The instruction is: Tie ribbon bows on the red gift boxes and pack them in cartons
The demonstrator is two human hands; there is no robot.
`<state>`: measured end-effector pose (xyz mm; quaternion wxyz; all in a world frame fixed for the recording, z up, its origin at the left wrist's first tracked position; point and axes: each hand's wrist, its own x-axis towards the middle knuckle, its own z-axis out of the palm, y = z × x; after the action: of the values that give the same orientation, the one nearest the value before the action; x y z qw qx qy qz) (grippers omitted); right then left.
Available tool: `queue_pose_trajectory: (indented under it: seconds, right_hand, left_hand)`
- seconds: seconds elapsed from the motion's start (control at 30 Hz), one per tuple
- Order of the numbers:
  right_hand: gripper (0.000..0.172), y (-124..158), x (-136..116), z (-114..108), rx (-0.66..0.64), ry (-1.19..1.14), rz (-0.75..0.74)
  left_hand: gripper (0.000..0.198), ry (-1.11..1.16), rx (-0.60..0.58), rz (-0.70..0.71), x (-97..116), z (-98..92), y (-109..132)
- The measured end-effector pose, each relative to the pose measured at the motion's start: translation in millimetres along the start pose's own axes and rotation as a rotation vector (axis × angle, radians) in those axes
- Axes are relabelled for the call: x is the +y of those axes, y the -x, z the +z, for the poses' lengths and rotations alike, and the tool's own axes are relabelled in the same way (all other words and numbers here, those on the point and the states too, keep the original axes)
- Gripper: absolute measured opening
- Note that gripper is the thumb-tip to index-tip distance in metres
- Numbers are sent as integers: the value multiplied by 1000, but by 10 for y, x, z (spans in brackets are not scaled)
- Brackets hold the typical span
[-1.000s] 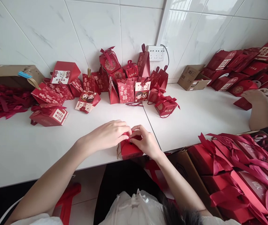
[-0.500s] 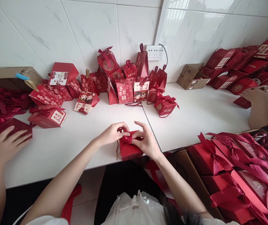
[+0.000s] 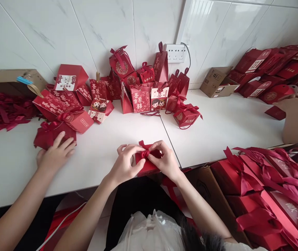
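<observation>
a small red box [image 3: 146, 169] sits at the near edge of the white table [image 3: 217, 132], just left of the seam between the two tabletops. a dark red ribbon [image 3: 145, 153] is gathered into a knot on top of it. the left hand [image 3: 125, 164] and right hand [image 3: 166, 161] close in from either side, fingers pinched on the ribbon at the knot, palms against the box's flanks; most of the box is hidden under them.

well to the left, a co-worker's hand [image 3: 56, 152] lies spread on another red box [image 3: 47, 136], with a beribboned box [image 3: 78, 120] just behind it. farther left is a heap of loose ribbons [image 3: 2, 113] in front of a brown carton [image 3: 5, 79].

across a strip of table, against the tiled wall, stands a cluster of red gift boxes [image 3: 141, 97], some upright, some tipped, below a wall socket [image 3: 175, 53]. to their right is a small cardboard box [image 3: 217, 82], then a row of flat red boxes [image 3: 266, 69] leaning along the wall. another person's arm [image 3: 295, 120] rests at the far right edge.

below the table edge, close by the right forearm, an open carton [image 3: 203, 184] holds long red boxes tied with bows [image 3: 264, 188]. a white bag [image 3: 149, 232] lies in the lap.
</observation>
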<state>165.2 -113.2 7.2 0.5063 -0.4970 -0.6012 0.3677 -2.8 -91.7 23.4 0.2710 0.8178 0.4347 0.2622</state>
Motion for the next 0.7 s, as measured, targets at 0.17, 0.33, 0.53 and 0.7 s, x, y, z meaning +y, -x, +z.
queue_pose_trajectory:
  seconds: [0.17,0.33,0.53,0.7]
  right_hand:
    - [9,6,-71,-75,-26,74,1]
    - [2,-34,-127,-217,-168,111,3]
    - [7,-57,-39,-201,-134,139,-44]
    - [12,-34,43,-170,-43,228,-218]
  left_hand:
    - [16,90,122,-111,-6,150,12]
    - [19,327,105,-179,-58,189,-18]
    - [27,589,31,-240,-44,194,-49]
    - [25,629,27,-264,-49,237,-59]
